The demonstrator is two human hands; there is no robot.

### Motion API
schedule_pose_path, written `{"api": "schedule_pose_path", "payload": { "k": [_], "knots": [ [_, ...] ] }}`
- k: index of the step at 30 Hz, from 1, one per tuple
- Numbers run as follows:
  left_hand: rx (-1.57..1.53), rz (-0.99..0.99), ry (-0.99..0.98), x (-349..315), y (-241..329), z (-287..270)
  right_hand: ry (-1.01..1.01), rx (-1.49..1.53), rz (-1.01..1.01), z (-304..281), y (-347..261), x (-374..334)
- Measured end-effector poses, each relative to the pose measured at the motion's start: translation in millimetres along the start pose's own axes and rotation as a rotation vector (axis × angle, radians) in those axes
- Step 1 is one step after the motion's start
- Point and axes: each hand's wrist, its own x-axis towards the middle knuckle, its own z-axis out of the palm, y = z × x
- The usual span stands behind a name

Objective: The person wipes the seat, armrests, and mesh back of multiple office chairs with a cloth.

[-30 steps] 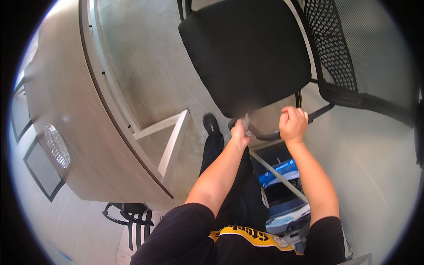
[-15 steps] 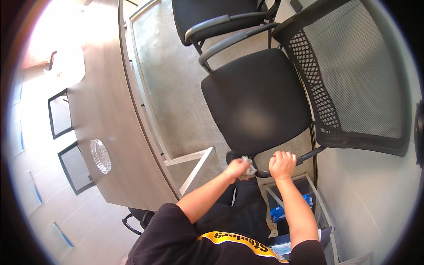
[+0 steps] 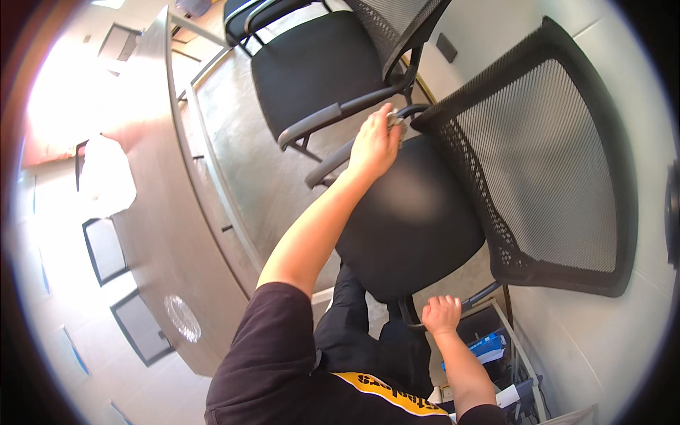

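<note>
The left arm (image 3: 308, 227) stretches well forward and slants to the right, almost straight at the elbow — its grip (image 3: 375, 144) drawn closed, the back of the hand showing and the fingers pointing away from the body. The right arm (image 3: 467, 375) sits much nearer the torso, angled forward and slightly left — its own grip (image 3: 442, 314) curled, knuckles uppermost.

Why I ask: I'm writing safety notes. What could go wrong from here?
The left hand could knock against the neighbouring chair's armrest, which runs close by. The crumpled grey wad might slip, since it pokes out of the grip. The chair could shift if the right hand, at its near armrest, pushes.
</note>
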Motion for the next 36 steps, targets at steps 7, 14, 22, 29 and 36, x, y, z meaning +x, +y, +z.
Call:
{"api": "schedule_pose_path", "payload": {
  "k": [7,14,22,29,36],
  "knots": [
    [-0.133,-0.042,-0.674,129.0,-12.3,79.6,-0.064,-0.020,0.073,0.0,3.2,7.8],
    [-0.273,-0.005,-0.927,156.7,-21.1,103.0,-0.194,-0.088,0.143,7.0,-2.9,16.4],
    [-0.131,0.009,-0.490,70.3,-55.4,13.3,-0.211,-0.102,0.183,7.3,-2.8,15.3],
    [-0.151,-0.133,-0.043,10.0,-67.7,-45.3,-0.215,-0.123,0.136,7.5,-4.0,14.6],
    [-0.403,-0.698,0.293,-100.7,-135.0,-94.7,-0.185,-0.119,0.090,6.3,-6.4,15.3]
  ]
}}
